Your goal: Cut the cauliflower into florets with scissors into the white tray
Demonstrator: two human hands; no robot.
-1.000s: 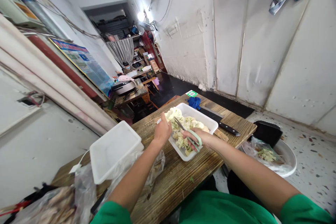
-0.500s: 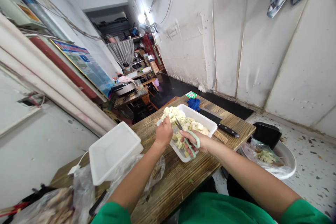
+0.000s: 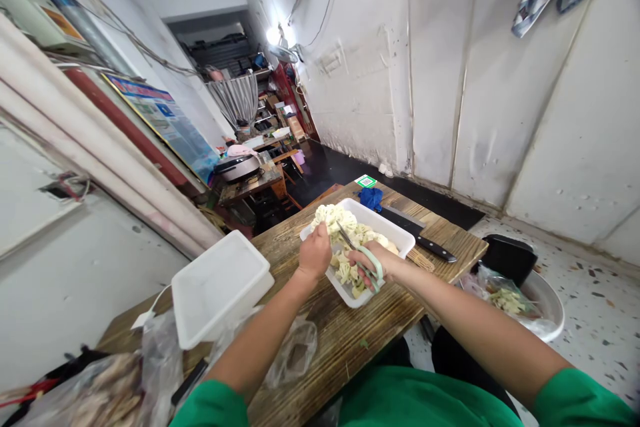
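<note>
A white rectangular tray (image 3: 395,231) full of cauliflower florets (image 3: 345,270) lies on a wooden table (image 3: 345,340). My left hand (image 3: 315,255) is closed round a large piece of cauliflower (image 3: 330,215) at the tray's near-left corner. My right hand (image 3: 383,265) grips pale green-handled scissors (image 3: 361,259); their blades point up and left toward that piece, over the tray.
A black-handled cleaver (image 3: 417,233) and a blue cloth (image 3: 371,197) lie behind the tray. A white foam box (image 3: 220,287) and plastic bags (image 3: 293,353) sit to the left. On the floor at right stand a bowl with scraps (image 3: 515,300) and a black container (image 3: 510,255).
Both hands stay at the tray. The scissors and the held cauliflower shift slightly, and the view moves a little.
</note>
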